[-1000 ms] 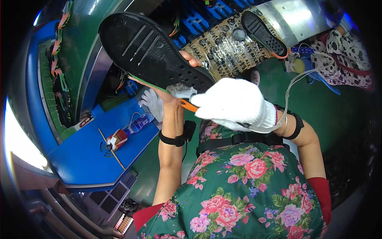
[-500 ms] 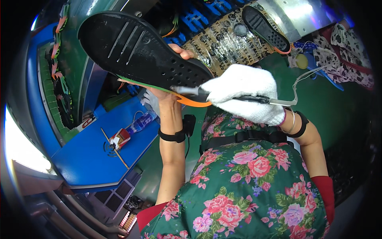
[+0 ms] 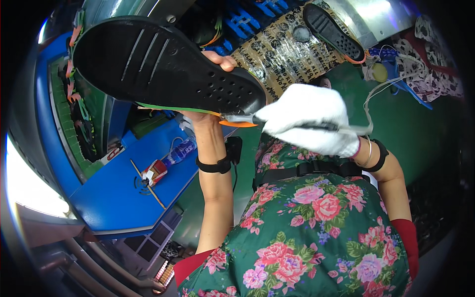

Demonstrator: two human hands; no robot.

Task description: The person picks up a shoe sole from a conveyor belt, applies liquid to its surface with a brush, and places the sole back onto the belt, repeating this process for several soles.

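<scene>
My bare left hand holds up a large black shoe sole, grooved side toward me, with a green and orange rim along its lower edge. My right hand, in a white glove, grips a thin metal tool with a tube trailing from its back end. The tool's tip touches the orange edge at the sole's heel.
A second black sole lies on patterned paper at the top. A blue table at the left carries a small bottle, a stick and a red-and-white item. A conveyor with shoe parts runs along the left.
The held sole has come closer and swung left. My gloved right hand has slid right and lower, bringing the tool's tip to the sole's heel edge.
</scene>
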